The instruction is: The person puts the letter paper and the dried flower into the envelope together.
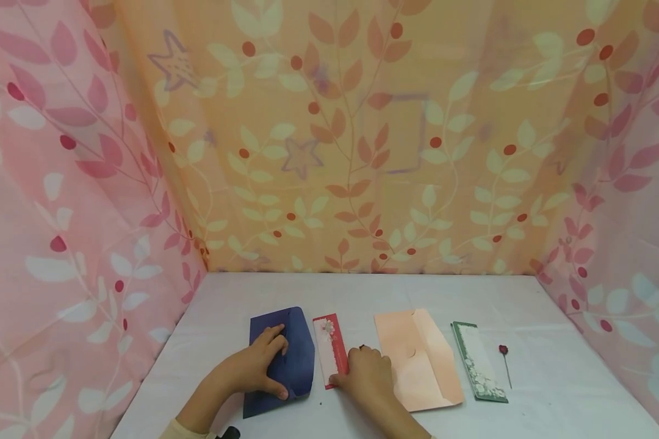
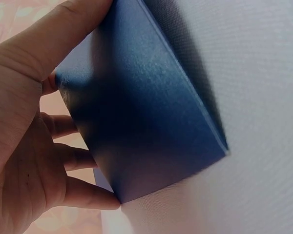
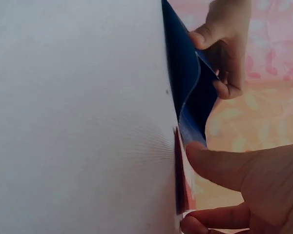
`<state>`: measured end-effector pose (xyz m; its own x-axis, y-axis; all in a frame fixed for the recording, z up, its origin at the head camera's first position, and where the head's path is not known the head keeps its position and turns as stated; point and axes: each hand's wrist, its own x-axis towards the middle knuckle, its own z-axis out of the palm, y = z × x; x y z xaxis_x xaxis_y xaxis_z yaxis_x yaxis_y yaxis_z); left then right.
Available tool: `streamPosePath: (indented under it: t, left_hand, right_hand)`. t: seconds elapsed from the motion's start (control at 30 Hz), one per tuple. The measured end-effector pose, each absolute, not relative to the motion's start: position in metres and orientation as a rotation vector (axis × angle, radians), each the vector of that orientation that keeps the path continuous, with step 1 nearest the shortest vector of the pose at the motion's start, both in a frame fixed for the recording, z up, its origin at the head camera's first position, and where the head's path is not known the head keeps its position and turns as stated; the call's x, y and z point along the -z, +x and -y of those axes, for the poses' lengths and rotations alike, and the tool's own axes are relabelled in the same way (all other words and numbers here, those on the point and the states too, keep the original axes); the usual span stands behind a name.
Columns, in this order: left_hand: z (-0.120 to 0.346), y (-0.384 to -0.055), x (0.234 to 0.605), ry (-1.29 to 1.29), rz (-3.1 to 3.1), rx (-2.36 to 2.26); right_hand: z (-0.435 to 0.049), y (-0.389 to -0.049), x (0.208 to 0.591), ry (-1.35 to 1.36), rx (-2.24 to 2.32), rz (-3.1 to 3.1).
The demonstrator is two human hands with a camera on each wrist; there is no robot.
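Note:
A dark blue envelope lies at the left of the white table, its flap side to the right. My left hand grips it, thumb on the near edge and fingers spread over the top. In the right wrist view the envelope bulges, with a gap showing at its mouth. Just right of it lies a red-bordered card with a pale floral face. My right hand holds this card across its near end, thumb at the left corner and fingers at the right edge.
A peach envelope lies right of my right hand, flap unfolded. Beyond it are a green-bordered floral card and a thin stick with a dark red rose head. Patterned cloth closes off the back and both sides.

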<state>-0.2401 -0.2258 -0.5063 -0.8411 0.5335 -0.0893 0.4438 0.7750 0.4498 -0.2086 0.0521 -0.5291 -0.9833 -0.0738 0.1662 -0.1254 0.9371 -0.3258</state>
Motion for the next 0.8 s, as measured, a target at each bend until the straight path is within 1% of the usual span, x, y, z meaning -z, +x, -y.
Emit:
streamPosePath:
  t: [0.17,0.43,0.8]
  left_hand:
    - [0.2258,-0.242,0.5097,0.753,-2.751,-0.611]
    - [0.2265,-0.2437,0.5129,0.756,-2.756,-0.612]
    - [0.2257,-0.2443,0.5128,0.745,-2.753,-0.6]
  right_hand:
    - [-0.0496,-0.209,0.5334,0.082,-0.495,2.931]
    - [-0.0521,-0.2128,0.5334,-0.029,-0.786,2.967]
    - [-0.0552,-0.2102,0.5297,-0.003,-0.959,2.938]
